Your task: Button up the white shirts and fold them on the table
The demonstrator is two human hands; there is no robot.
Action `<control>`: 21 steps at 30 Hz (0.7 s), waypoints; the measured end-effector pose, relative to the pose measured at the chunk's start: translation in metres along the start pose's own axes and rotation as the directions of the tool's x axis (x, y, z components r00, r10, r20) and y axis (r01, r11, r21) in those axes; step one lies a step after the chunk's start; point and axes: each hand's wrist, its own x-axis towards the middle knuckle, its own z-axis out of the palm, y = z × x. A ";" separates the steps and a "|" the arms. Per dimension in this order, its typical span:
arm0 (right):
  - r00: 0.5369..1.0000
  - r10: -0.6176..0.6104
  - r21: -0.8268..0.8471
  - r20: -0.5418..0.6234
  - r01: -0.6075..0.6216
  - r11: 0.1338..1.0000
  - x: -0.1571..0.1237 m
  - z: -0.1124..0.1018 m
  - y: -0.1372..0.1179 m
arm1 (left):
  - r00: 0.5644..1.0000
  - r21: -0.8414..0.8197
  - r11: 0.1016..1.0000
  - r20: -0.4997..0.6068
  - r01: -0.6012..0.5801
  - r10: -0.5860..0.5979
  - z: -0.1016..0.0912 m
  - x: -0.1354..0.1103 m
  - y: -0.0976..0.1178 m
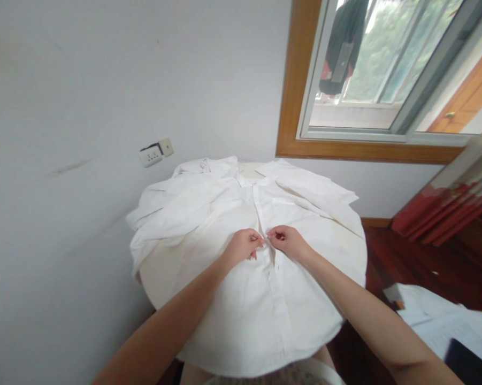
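A white button-up shirt [228,299] lies front up over a round, cream-coloured table [162,270]. Its collar points to the wall, and its sleeves spread to both sides. The upper placket looks closed, while lower down the front edges part a little. My left hand [246,245] pinches the left edge of the placket near the middle of the shirt. Just beside it, my right hand [287,240] pinches the other edge, fingertips nearly meeting the left ones. Any button between the fingers is too small to make out.
The table stands against a white wall with a power socket [151,156]. A wood-framed window [299,107] is at the upper right, with a red and beige curtain [437,208] below. White papers [437,313] and a dark flat object [467,363] lie at the lower right.
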 end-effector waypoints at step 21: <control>0.998 -0.005 -0.033 0.068 0.007 0.999 -0.001 0.000 -0.006 | 0.953 -0.338 0.900 0.217 0.275 -0.210 -0.009 -0.003 0.008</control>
